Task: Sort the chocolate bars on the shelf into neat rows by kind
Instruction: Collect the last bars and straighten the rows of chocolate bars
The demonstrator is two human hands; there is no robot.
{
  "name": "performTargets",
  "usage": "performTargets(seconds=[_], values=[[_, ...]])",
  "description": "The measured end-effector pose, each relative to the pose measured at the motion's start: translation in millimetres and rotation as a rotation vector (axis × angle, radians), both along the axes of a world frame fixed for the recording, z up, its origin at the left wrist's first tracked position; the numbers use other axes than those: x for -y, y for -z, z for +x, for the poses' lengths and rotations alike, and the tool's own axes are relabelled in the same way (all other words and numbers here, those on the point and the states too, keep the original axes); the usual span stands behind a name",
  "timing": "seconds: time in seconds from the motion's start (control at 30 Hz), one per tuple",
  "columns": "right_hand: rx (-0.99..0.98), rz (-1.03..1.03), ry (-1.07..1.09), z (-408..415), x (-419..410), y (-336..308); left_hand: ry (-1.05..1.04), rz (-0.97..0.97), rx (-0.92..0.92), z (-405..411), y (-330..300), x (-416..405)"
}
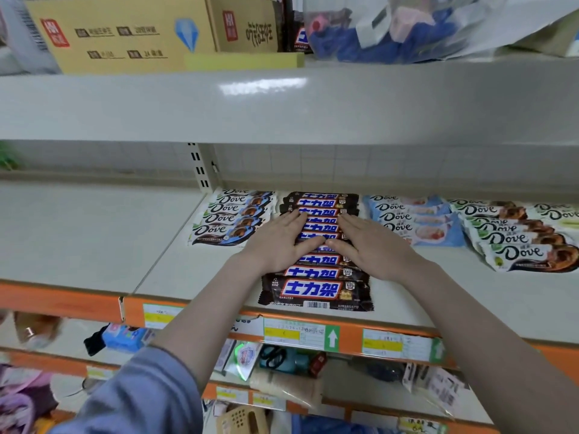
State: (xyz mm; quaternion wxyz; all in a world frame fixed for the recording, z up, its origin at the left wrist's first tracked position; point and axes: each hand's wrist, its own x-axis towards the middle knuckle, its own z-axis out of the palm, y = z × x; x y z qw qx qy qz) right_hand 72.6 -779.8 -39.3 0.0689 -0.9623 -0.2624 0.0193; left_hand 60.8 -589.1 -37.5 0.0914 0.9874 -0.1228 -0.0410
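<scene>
A long row of dark brown bars with blue-and-white lettering (316, 291) runs front to back down the middle of the shelf (94, 233). My left hand (280, 242) and my right hand (371, 247) lie flat on the middle of this row, fingers straight, thumbs nearly touching. To the left lies a row of Dove bars with blue-and-dark wrappers (230, 219). A row of light blue Dove bars (413, 220) lies to the right. Further right is a row of Dove bars with green-and-brown wrappers (513, 239); a paler Dove row (559, 213) peeks in at the far right.
The shelf's orange front edge (62, 300) carries price labels (300, 335). An upper shelf (282, 104) overhangs, holding a cardboard box (125, 29) and a plastic bag (423, 23). Lower shelves hold assorted goods (282, 358).
</scene>
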Motion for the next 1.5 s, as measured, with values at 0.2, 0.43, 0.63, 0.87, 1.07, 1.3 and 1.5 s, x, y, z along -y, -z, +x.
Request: performTargets(seconds=[0.2,0.43,0.63,0.87,1.07,1.3,1.5], values=[[0.026,0.031,0.012,-2,4,4,-0.054,0.056,0.000,13,-5,-3],[-0.016,0.029,0.078,-7,13,9,-0.108,0.045,-0.077,31,-5,0],[-0.038,0.036,0.094,-8,10,6,-0.107,0.045,-0.069,30,-4,-1],[0.035,0.078,0.122,-22,4,-3,-0.091,0.020,0.160,1,-1,-21],[0.096,0.054,0.081,-34,-39,-3,-0.144,0.019,0.191,-26,13,-81],[0.197,0.026,0.017,-35,-110,-3,0.038,0.096,0.198,-20,21,-175],[0.245,-0.093,-0.049,-15,-156,-3,0.180,0.142,0.215,2,23,-192]])
